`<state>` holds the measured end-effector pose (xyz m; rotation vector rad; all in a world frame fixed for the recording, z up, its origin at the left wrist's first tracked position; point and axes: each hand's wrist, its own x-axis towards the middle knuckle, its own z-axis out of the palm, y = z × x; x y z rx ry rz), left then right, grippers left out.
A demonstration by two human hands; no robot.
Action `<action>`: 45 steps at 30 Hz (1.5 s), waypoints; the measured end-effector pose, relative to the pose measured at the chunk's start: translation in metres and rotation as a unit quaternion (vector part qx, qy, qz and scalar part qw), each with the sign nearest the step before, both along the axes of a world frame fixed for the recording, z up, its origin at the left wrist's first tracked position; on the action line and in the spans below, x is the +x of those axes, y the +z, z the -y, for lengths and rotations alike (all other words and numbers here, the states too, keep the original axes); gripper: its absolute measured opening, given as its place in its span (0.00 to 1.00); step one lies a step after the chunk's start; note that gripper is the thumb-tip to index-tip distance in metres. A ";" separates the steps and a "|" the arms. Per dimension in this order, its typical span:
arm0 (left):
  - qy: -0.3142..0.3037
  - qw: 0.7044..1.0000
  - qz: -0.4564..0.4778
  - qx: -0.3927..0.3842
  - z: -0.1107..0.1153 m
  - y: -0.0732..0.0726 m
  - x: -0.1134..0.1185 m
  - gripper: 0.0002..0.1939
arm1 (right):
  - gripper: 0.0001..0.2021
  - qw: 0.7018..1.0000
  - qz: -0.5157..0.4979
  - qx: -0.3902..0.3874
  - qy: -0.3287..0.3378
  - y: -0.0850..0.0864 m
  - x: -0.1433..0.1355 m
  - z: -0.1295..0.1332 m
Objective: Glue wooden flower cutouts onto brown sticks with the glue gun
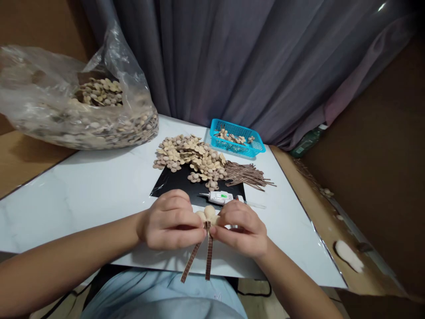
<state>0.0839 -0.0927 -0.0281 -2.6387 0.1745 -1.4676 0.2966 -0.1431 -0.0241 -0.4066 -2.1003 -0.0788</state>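
Close to my body, above the front edge of the table, a cream fabric flower (209, 213) is pinched between my two hands. My left hand (172, 221) grips its left side with thumb and fingers. From the right, my right hand (242, 226) closes on the other side, thumb near the middle. A folded brown checked ribbon (209, 257) lies against the flower, and its two tails hang down. Fingers cover part of both. Just beyond the hands, a white pen-like tool with a metal tip and green display (221, 197) lies on a black sheet (169, 181).
A heap of cream and greyish fabric flowers (191, 153) spreads over the sheet's far side. Cut brown ribbons (247, 173) lie beside it. Behind stands a blue basket (237, 150) holding flowers with ribbons. A large clear bag of flowers (99, 124) occupies the left.
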 end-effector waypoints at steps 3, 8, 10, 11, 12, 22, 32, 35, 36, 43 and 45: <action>-0.011 0.998 0.006 -0.054 0.000 -0.007 0.002 0.06 | 0.09 1.000 -0.008 -0.024 0.011 -0.002 -0.002 0.001; -0.004 0.970 0.013 -0.241 0.005 -0.008 0.011 0.06 | 0.07 0.982 -0.069 -0.178 0.011 -0.002 -0.009 0.000; 0.022 0.918 -0.011 -0.395 0.005 -0.006 0.015 0.08 | 0.05 0.931 -0.142 -0.336 -0.015 -0.003 -0.011 -0.002; 0.037 0.879 -0.028 -0.475 0.005 -0.005 0.016 0.09 | 0.06 0.889 -0.181 -0.419 -0.027 -0.005 -0.012 -0.004; 0.048 0.836 -0.045 -0.545 0.003 -0.004 0.018 0.11 | 0.08 0.841 -0.217 -0.495 -0.033 -0.007 -0.013 -0.006; 0.008 0.688 -0.055 -0.724 -0.002 -0.005 0.021 0.13 | 0.11 0.642 -0.359 -0.675 0.059 -0.016 -0.015 -0.014; -0.041 0.643 0.047 -0.763 0.004 -0.007 0.025 0.10 | 0.11 0.643 -0.350 -0.676 0.084 -0.019 -0.018 -0.012; -0.054 0.644 0.088 -0.758 0.007 -0.008 0.026 0.12 | 0.11 0.653 -0.342 -0.670 0.089 -0.020 -0.018 -0.010; -0.057 0.647 0.102 -0.753 0.008 -0.008 0.027 0.12 | 0.11 0.660 -0.341 -0.664 0.088 -0.019 -0.018 -0.010; -0.088 0.681 0.118 -0.717 0.011 -0.009 0.024 0.11 | 0.10 0.723 -0.324 -0.607 0.064 -0.011 -0.019 -0.001; -0.095 0.683 0.101 -0.717 0.011 -0.010 0.024 0.13 | 0.10 0.731 -0.323 -0.598 0.060 -0.009 -0.020 0.000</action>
